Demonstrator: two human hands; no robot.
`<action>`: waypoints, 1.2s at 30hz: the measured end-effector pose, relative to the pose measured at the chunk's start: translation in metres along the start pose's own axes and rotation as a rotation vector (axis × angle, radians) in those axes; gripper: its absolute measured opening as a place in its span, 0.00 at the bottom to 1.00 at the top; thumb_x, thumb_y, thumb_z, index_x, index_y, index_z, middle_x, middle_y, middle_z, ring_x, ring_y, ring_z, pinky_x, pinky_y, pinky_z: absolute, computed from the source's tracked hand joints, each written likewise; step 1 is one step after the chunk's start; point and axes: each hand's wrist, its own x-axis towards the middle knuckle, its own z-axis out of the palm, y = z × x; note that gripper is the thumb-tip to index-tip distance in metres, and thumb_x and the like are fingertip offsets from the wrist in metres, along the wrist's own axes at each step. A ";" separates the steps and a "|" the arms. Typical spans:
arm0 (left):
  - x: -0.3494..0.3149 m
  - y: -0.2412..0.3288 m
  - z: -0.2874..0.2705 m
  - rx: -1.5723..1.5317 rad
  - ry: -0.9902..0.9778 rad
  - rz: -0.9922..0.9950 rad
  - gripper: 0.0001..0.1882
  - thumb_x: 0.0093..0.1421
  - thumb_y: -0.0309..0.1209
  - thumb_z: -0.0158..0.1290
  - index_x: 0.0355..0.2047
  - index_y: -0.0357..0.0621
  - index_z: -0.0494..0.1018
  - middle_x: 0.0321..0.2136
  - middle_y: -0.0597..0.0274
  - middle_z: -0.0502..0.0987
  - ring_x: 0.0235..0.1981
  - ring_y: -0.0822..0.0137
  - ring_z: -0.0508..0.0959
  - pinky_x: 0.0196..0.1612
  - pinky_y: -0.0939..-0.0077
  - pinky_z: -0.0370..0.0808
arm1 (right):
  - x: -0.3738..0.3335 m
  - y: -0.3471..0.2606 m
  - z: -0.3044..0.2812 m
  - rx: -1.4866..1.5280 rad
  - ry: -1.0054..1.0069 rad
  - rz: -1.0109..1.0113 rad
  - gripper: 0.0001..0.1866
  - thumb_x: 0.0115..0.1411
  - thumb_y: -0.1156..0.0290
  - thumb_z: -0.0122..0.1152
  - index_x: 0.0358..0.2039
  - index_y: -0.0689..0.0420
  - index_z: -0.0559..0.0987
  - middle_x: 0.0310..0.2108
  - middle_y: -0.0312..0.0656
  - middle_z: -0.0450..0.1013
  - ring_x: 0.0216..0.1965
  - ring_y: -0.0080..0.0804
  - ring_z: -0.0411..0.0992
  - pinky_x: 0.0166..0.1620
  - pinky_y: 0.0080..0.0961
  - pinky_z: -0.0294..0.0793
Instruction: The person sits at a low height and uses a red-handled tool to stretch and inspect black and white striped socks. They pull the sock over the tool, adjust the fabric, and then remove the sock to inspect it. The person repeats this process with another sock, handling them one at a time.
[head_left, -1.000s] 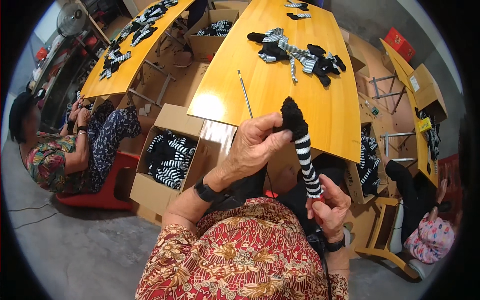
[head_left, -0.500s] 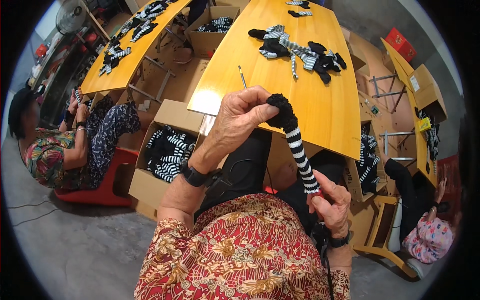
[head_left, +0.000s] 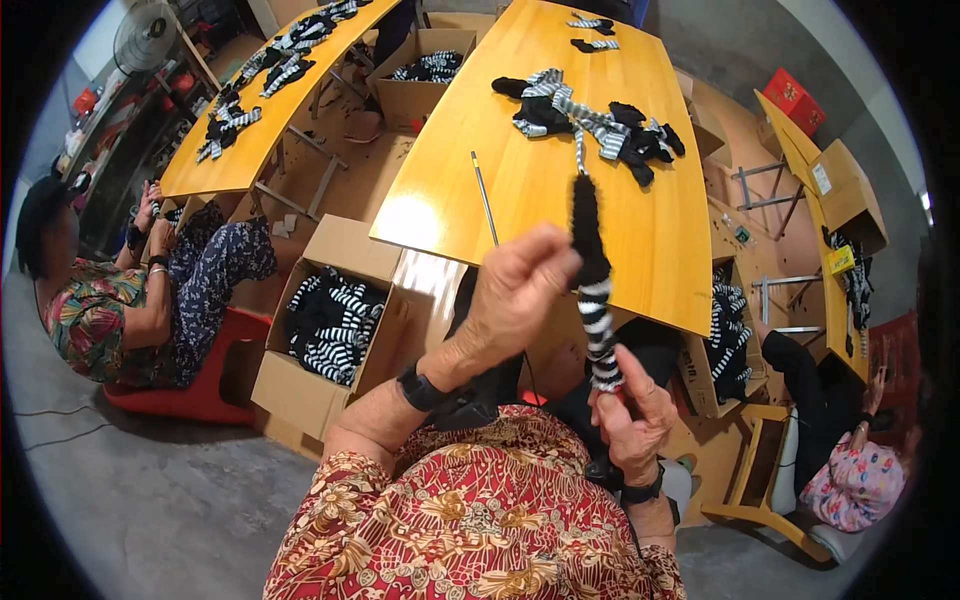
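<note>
A black-and-white striped knitted tube with a fuzzy black end [head_left: 597,315] stretches upright in front of me; whether it is a sock or a glove I cannot tell. My right hand [head_left: 637,420] pinches its lower striped end, where a bit of red shows, with the index finger extended along it. Beside the black part is my left hand [head_left: 530,285], fingers curled and smeared by motion, so its grip is unclear. A thin grey rod [head_left: 483,195] lies on the yellow table [head_left: 440,180] just beyond my left hand. Farther off sits a pile of striped black knitted pieces [head_left: 610,130].
An open cardboard box of striped knits [head_left: 335,325] stands left of my legs, another box [head_left: 735,330] at right. One person [head_left: 120,300] sits at left on a red chair [head_left: 190,390], another person [head_left: 855,475] at right by a wooden chair [head_left: 755,470].
The black end, bunched in my left fingers before, now stands stretched upward. My left hand has moved right and down a little. My right hand has shifted slightly left and down.
</note>
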 end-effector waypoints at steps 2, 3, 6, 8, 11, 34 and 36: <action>-0.004 -0.008 -0.003 0.070 -0.066 0.059 0.05 0.65 0.28 0.52 0.35 0.38 0.71 0.26 0.73 0.70 0.29 0.81 0.68 0.32 0.85 0.67 | 0.007 0.003 -0.002 -0.042 -0.019 -0.063 0.27 0.51 0.80 0.57 0.55 0.62 0.74 0.30 0.42 0.76 0.24 0.21 0.71 0.29 0.17 0.70; -0.003 -0.011 -0.010 0.027 -0.091 0.016 0.05 0.66 0.27 0.51 0.38 0.39 0.72 0.30 0.72 0.73 0.30 0.81 0.70 0.34 0.84 0.69 | 0.010 0.001 -0.003 -0.051 -0.034 -0.058 0.27 0.51 0.80 0.57 0.55 0.62 0.74 0.30 0.42 0.76 0.25 0.21 0.71 0.30 0.17 0.70; 0.003 -0.009 -0.020 -0.153 -0.129 -0.084 0.07 0.67 0.28 0.50 0.42 0.38 0.73 0.35 0.70 0.77 0.34 0.81 0.73 0.39 0.85 0.72 | 0.014 -0.006 -0.008 -0.012 -0.068 0.055 0.26 0.50 0.83 0.59 0.52 0.65 0.76 0.43 0.48 0.78 0.36 0.27 0.77 0.41 0.20 0.74; 0.009 0.005 -0.015 -0.248 -0.061 -0.096 0.09 0.66 0.29 0.52 0.44 0.38 0.73 0.37 0.69 0.77 0.35 0.80 0.74 0.41 0.85 0.72 | 0.017 0.001 -0.009 -0.055 -0.109 -0.060 0.28 0.51 0.80 0.56 0.56 0.62 0.74 0.23 0.37 0.74 0.20 0.17 0.68 0.24 0.15 0.67; 0.017 0.004 -0.026 -0.270 -0.051 -0.080 0.10 0.64 0.29 0.55 0.44 0.40 0.74 0.37 0.70 0.78 0.35 0.80 0.76 0.43 0.84 0.74 | 0.015 0.002 -0.010 -0.032 -0.149 -0.059 0.28 0.52 0.79 0.56 0.56 0.62 0.74 0.23 0.38 0.75 0.20 0.17 0.68 0.24 0.14 0.67; 0.029 -0.009 -0.003 -0.580 0.110 -0.220 0.27 0.72 0.44 0.37 0.61 0.35 0.60 0.49 0.47 0.75 0.49 0.64 0.77 0.53 0.71 0.74 | 0.014 0.001 0.003 -0.434 -0.008 -0.151 0.29 0.48 0.84 0.61 0.54 0.62 0.75 0.25 0.44 0.70 0.24 0.35 0.71 0.31 0.30 0.72; 0.030 -0.012 0.000 -0.593 0.134 -0.194 0.27 0.72 0.45 0.37 0.60 0.35 0.62 0.51 0.49 0.74 0.48 0.66 0.78 0.55 0.70 0.73 | 0.011 0.006 0.004 -0.172 -0.008 0.064 0.25 0.56 0.80 0.56 0.57 0.63 0.72 0.29 0.43 0.74 0.24 0.22 0.68 0.29 0.22 0.70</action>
